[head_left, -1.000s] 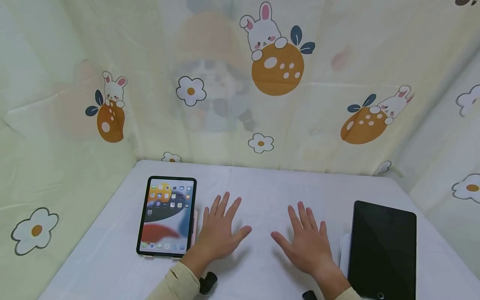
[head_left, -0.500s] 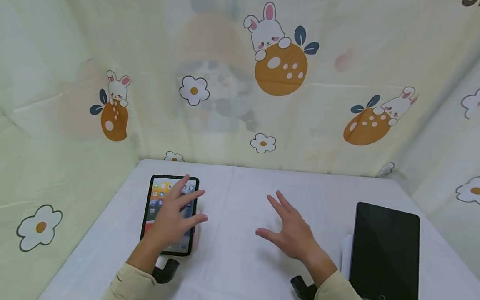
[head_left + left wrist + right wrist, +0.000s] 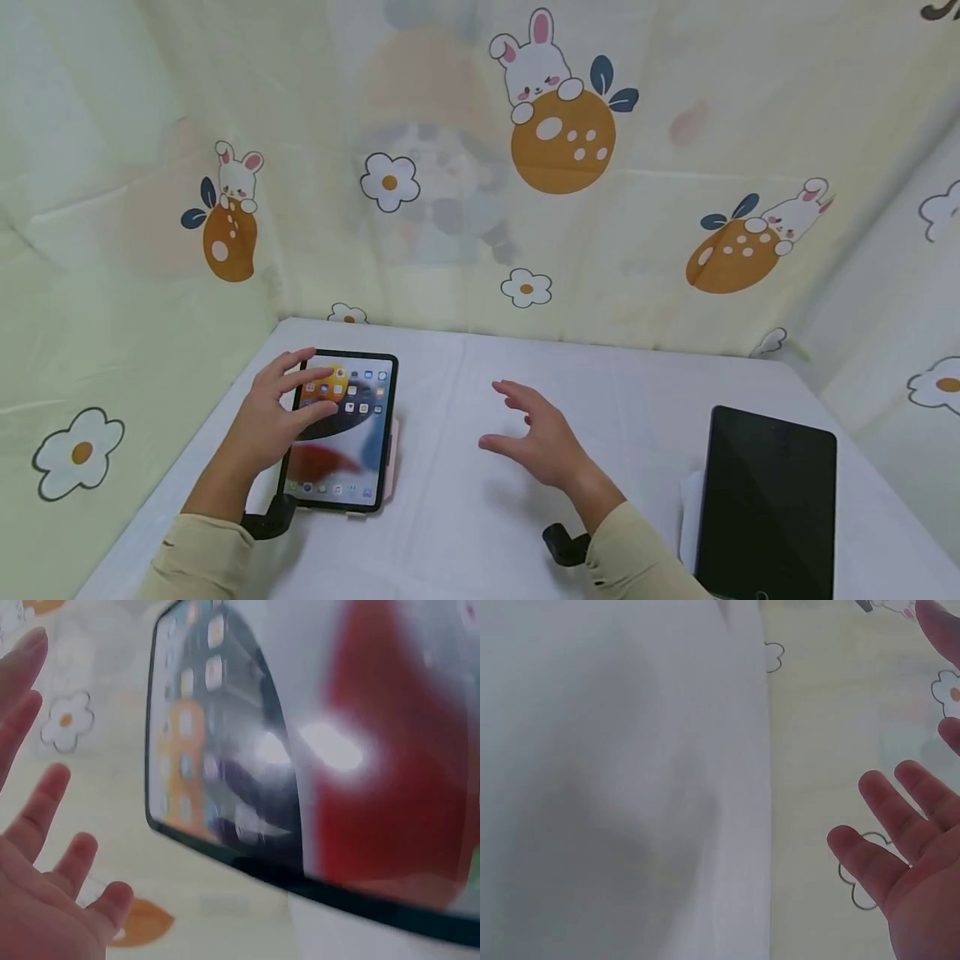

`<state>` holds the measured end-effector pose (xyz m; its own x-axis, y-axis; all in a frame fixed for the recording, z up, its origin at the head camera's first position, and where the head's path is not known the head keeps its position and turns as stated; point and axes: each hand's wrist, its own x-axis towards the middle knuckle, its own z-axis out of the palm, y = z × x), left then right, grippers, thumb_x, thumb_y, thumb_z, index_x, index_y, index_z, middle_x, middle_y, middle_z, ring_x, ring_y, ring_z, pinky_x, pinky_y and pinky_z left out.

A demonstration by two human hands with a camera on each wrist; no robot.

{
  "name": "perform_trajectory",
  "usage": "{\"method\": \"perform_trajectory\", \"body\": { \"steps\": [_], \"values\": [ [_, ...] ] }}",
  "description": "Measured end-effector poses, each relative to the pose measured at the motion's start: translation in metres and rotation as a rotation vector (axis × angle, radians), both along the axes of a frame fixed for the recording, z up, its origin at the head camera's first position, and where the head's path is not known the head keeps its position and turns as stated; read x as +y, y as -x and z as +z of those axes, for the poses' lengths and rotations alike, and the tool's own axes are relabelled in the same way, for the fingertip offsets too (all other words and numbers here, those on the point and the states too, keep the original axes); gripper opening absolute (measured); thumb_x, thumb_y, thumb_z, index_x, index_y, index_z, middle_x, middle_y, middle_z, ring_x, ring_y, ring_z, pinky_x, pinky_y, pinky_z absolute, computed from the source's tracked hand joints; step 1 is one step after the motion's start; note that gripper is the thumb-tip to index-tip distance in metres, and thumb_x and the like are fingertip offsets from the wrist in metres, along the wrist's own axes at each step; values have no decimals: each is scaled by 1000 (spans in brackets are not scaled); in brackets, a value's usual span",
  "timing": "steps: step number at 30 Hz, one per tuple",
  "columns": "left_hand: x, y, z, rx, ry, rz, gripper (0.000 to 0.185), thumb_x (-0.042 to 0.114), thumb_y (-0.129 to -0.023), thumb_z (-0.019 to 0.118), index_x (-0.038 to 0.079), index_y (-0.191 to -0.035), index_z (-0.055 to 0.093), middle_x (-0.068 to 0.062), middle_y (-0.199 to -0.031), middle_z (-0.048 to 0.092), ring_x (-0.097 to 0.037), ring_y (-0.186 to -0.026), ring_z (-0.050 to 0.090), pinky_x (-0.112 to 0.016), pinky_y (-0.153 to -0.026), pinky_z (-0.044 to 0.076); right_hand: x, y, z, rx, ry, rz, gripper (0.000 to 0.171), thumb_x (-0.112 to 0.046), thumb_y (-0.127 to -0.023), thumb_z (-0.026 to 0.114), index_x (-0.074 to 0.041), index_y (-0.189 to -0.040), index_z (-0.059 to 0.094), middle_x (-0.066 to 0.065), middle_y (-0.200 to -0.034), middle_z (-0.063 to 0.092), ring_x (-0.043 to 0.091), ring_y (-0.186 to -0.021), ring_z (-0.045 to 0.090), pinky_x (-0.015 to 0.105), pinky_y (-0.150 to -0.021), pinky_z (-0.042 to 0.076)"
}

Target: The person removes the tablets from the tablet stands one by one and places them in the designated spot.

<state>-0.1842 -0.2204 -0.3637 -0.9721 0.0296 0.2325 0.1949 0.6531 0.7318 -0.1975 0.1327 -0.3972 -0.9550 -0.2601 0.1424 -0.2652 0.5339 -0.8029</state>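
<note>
A tablet (image 3: 341,450) with its screen lit and app icons showing stands propped up at the left of the table. My left hand (image 3: 266,412) is at its left edge, thumb and fingers spread and overlapping the upper left of the screen in the head view. In the left wrist view the fingers (image 3: 41,806) are apart from one another, beside the lit tablet (image 3: 390,825). Over the middle of the table hovers my right hand (image 3: 543,437), its fingers loosely bent and the thumb apart, holding nothing. The right wrist view shows its fingers (image 3: 877,862) spread above the white cloth.
A second tablet (image 3: 768,500) with a dark screen leans on a white support (image 3: 692,512) at the right. White cloth covers the table (image 3: 450,533). Curtains (image 3: 442,283) printed with rabbits and flowers hang behind and at both sides. Each wrist wears a black camera mount (image 3: 566,546).
My left hand has moved left from the table's middle, across the lit tablet to its left edge. My right hand has shifted left, its fingers bending more. Both tablets stay put.
</note>
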Motion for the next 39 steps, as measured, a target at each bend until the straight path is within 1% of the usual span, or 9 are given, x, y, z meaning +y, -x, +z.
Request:
{"method": "perform_trajectory", "body": {
  "steps": [4,10,14,19,23,27,32,36,39],
  "values": [
    [-15,5,-3,-45,-47,30,50,21,-93,74,2,-137,59,-18,-157,30,-46,-143,22,-66,-103,37,-17,10,1,-28,42,41,74,-35,-82,84,-18,-146,51,1,-149,48,27,-132,49,53,-107,40],
    [-33,14,-16,-71,-145,32,55,24,-94,72,-1,-139,54,-22,-155,29,-45,-143,23,-61,-112,26,-42,18,0,-83,54,90,71,-35,-83,82,-20,-146,51,3,-148,48,29,-130,50,54,-105,42],
    [-44,21,-23,-115,-169,36,60,30,-95,70,1,-143,50,-20,-158,26,-45,-144,20,-61,-111,29,-56,25,-2,-135,54,118,70,-38,-85,81,-22,-146,50,8,-148,47,35,-130,50,54,-101,46],
    [-53,28,-27,-209,-243,-17,61,27,-97,67,0,-147,45,-19,-162,22,-46,-146,17,-68,-109,25,-75,33,1,-179,64,168,69,-37,-85,80,-23,-146,50,9,-148,48,36,-130,50,51,-96,49],
    [-53,32,-32,-279,-352,-78,61,23,-98,67,-1,-149,42,-23,-160,23,-46,-146,18,-66,-112,22,-90,36,3,-196,50,204,68,-33,-87,79,-24,-148,49,5,-149,48,29,-131,49,50,-96,50],
    [-48,38,-38,-332,-429,-128,64,25,-98,66,0,-151,39,-26,-157,28,-46,-141,28,-61,-113,24,-99,39,2,-214,41,223,70,-31,-88,79,-25,-149,46,4,-152,45,27,-132,48,51,-97,49],
    [-45,43,-43,-350,-473,-150,61,25,-99,64,-1,-149,40,-26,-151,36,-41,-132,39,-55,-112,31,-106,44,1,-222,51,240,69,-30,-88,78,-25,-148,46,6,-149,47,27,-130,50,50,-98,48],
    [-45,45,-45,-356,-488,-142,58,23,-100,63,-2,-148,41,-26,-148,38,-38,-128,43,-40,-103,42,-113,49,1,-234,89,274,66,-28,-89,78,-23,-147,47,8,-145,50,28,-127,52,46,-97,49],
    [-42,47,-45,-363,-517,-143,55,22,-100,62,-3,-146,43,-26,-148,38,-38,-128,41,-30,-95,46,-117,52,1,-275,161,286,65,-26,-90,77,-21,-147,47,10,-143,51,29,-124,53,44,-97,50]
  ]
}}
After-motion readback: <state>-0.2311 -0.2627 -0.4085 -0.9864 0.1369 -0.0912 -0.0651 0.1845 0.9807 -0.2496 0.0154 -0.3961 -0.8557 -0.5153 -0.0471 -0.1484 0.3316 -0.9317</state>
